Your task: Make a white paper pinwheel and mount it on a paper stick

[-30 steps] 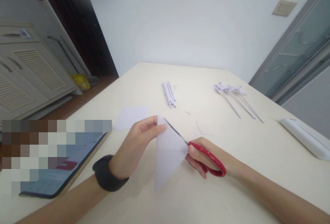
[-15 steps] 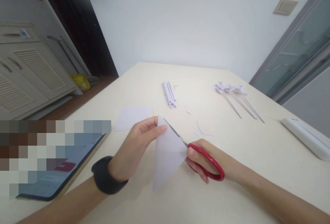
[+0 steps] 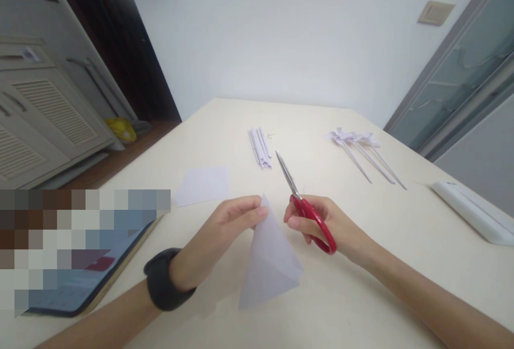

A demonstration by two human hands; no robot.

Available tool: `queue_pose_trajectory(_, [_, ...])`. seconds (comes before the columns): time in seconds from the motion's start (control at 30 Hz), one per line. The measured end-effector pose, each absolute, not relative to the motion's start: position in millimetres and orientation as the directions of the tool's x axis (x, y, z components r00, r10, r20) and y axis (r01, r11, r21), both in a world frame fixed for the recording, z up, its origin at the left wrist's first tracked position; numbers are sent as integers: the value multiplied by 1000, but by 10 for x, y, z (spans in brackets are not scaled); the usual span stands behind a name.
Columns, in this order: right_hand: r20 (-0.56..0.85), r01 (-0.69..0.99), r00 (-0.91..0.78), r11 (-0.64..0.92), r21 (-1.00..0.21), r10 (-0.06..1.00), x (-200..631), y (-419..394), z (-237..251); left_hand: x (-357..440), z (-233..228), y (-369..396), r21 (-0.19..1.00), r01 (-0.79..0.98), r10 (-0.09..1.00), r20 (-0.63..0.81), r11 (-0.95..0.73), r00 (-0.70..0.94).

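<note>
Between the thumb and fingers of my left hand (image 3: 235, 226) is the top corner of a folded white sheet of paper (image 3: 271, 263), which hangs down as a triangle with its lower right layers slightly apart. My right hand (image 3: 329, 220) grips a pair of red-handled scissors (image 3: 311, 212). Their metal blades look closed and point up and away, apart from the paper. A flat white piece of paper (image 3: 204, 184) lies on the table beyond my left hand. On my left wrist is a black band.
Rolled paper sticks (image 3: 259, 148) lie mid-table. Paper pinwheels on sticks (image 3: 355, 148) are at the back right. A white oblong object (image 3: 474, 212) rests at the right edge. A tablet (image 3: 100, 268), partly blurred out, is at the left. The white table (image 3: 305, 113) meets the wall.
The scissors have come away from the paper's edge and their blades have swung upward. My left hand has shifted slightly right and down with the paper, whose lower layers now spread.
</note>
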State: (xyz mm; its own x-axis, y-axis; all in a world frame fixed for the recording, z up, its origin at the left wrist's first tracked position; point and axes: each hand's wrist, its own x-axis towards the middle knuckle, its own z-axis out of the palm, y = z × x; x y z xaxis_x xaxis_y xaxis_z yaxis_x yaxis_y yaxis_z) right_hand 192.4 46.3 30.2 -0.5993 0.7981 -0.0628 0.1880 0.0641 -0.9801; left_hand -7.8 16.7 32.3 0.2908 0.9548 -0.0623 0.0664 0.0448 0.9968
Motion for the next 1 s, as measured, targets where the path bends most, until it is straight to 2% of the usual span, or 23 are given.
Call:
queue_pose_trajectory(0.13, [2, 111, -553, 76, -991, 833, 1876, 420, 321, -61, 286, 149, 990, 125, 903, -113, 67, 414])
queue_pose_trajectory(0.23, [5, 99, -594, 79, -992, 804, 1869, 388, 325, -42, 268, 135, 985, 153, 867, -148, 84, 476])
queue_pose_trajectory(0.4, [0, 95, -653, 81, -992, 757, 1864, 346, 331, -42, 230, 130, 970, 243, 854, -141, 17, 501])
queue_pose_trajectory(0.63, [-21, 126, -671, 86, -988, 741, 1872, 337, 354, -66, 231, 126, 967, 255, 868, -130, 4, 479])
queue_pose_trajectory(0.87, [15, 195, -511, 133, -972, 860, 1919, 467, 320, -60, 257, 137, 974, 222, 916, -119, 33, 384])
queue_pose_trajectory(1.0, [-8, 182, -572, 118, -976, 820, 1941, 470, 276, -78, 283, 137, 972, 234, 949, -55, -20, 310])
